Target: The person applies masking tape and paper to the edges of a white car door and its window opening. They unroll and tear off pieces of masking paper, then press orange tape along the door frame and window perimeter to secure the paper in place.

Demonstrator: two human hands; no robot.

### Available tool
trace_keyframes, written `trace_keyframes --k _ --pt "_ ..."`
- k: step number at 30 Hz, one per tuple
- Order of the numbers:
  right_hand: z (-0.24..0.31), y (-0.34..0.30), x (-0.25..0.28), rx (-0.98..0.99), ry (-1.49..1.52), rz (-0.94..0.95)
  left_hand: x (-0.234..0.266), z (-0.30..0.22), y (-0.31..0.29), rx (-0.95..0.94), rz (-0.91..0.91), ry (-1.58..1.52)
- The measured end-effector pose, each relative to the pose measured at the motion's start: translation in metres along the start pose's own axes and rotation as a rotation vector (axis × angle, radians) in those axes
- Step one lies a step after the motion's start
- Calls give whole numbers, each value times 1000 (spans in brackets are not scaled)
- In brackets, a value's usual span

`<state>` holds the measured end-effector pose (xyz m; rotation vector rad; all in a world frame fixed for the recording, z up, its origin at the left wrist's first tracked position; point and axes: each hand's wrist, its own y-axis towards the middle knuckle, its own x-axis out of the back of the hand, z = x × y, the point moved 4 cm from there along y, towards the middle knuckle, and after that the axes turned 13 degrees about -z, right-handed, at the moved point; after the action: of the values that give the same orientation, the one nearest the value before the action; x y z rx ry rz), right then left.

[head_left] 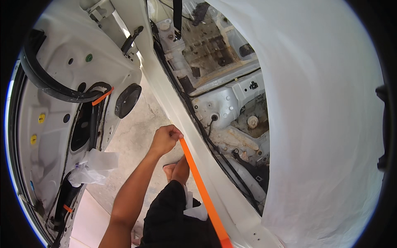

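Nearest, the orange tape [199, 184] runs out of the lower edge of the view, past the person's dark shorts [163, 217], and up along the outer side of the white door sill [206, 161]. The left hand [164, 139], just outside the sill, pinches the tape's far end between thumb and fingertips. The right hand is out of sight, so its hold cannot be told; nor is it clear whether any of the tape is stuck down.

The strip looks straight. To work it well, the person would do best to hold it with even tension, sight it against the sill's edge, and press gradually from one end so that no wrinkles form. A small pinch at the tip should spare the adhesive; slack could let it fold or catch on clothing.

Farther off, left of the sill beyond the bare floor [138, 109], stands the open door [51, 142]. Right of the sill lie black cables [211, 144] and a hanging white sheet [318, 124], best left untouched by the tape.
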<state>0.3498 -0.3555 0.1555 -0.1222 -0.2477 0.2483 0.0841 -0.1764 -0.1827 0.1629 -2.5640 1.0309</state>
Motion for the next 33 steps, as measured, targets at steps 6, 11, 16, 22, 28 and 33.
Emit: trace_keyframes --k 6,11,16,22,28,33 --pt "-38 -22 -4 -731 -218 -29 14 1 34 -312 -294 308" --pt "-1 -29 15 53 -175 -74 24 16 49 -136 -356 159" --pt "-9 -35 21 -558 -228 -68 33 33 58 -129 -335 235" --pt "-31 -23 7 -828 -319 29 35 43 68 -180 -459 79" --pt "-3 -49 28 -188 -198 -69 33 44 91 -180 -431 57" --pt "-88 -102 15 -1357 209 -71 -18 45 118 -325 -267 224"
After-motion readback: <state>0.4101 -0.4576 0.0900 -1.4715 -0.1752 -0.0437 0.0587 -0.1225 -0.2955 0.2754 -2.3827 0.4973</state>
